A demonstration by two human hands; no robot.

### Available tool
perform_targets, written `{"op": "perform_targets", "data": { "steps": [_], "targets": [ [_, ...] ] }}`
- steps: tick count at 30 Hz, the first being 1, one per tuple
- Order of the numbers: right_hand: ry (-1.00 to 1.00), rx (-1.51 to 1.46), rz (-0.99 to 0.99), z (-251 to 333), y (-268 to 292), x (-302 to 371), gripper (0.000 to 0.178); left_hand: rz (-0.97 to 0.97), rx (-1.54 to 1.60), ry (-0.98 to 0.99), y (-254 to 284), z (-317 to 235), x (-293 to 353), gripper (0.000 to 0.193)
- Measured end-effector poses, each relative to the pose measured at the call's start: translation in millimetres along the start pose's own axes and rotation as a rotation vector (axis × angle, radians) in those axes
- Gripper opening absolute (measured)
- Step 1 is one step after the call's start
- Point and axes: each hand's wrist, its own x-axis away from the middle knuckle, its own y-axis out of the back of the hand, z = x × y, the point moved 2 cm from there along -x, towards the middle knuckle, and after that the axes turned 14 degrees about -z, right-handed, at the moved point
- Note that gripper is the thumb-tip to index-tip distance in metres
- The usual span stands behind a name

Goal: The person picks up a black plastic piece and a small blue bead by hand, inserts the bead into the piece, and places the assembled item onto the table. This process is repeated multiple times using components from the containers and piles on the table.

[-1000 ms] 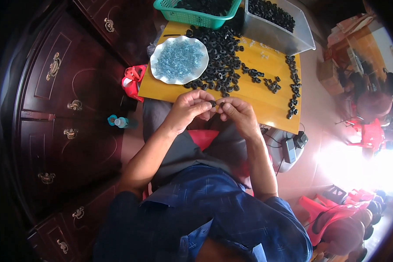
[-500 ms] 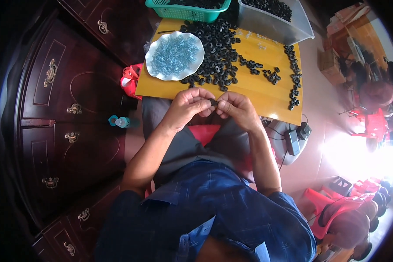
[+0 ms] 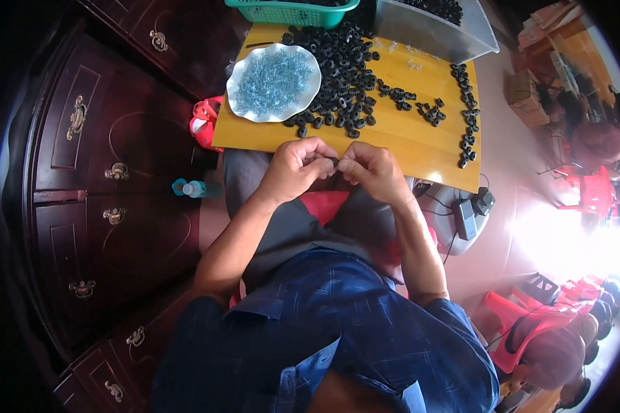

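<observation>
Over my lap, just off the table's front edge, my left hand [image 3: 297,170] is closed with a small black ring-shaped plastic part [image 3: 334,162] pinched between thumb and fingers. My right hand [image 3: 373,173] meets it from the other side, thumb and forefinger pressed together against the part's edge. Whatever those right fingertips hold is hidden or too small to name. Ahead on the yellow table [image 3: 393,148] lies a heap of similar black parts [image 3: 337,76]. Left of the heap, a white scalloped plate [image 3: 238,110] bears many tiny clear bluish pieces [image 3: 274,82].
A green basket [image 3: 303,15] and a clear plastic bin [image 3: 434,38] of black parts stand at the back. Black parts form a row [image 3: 467,113] along the right edge. Dark wooden drawers [image 3: 69,206] stand left; a power adapter [image 3: 466,219] sits right. Other people are farther right.
The hands stay together around the black part, with the fingertips shifting slightly. The table and its contents sit a little higher in view.
</observation>
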Motion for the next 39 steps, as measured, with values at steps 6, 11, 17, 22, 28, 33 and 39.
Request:
{"op": "perform_targets", "data": {
  "steps": [6,11,17,22,28,33,39],
  "targets": [
    [0.076,0.117,-0.087,2,-3,4,0.015,-0.034,-0.167,-0.122,-2,-6,2,0.008],
    [-0.086,-0.048,0.047,-4,-4,3,0.015,-0.032,-0.238,-0.257,-1,-17,4,0.008],
    [-0.162,-0.232,0.031,-16,-13,0,0.016,-0.061,-0.211,-0.266,6,-19,3,0.009],
    [-0.174,-0.277,0.084,-11,-11,-1,0.019,-0.009,-0.238,-0.336,7,-21,4,0.02],
    [-0.276,-0.501,0.044,-11,-15,0,0.024,-0.124,-0.37,-0.535,0,-22,6,0.047],
    [-0.3,-0.603,0.03,-16,-22,2,0.026,-0.21,-0.58,-0.764,-7,-24,10,0.042],
    [-0.356,-0.689,0.022,-23,-19,0,0.028,-0.191,-0.559,-0.627,-6,-24,10,0.032]
  ]
}}
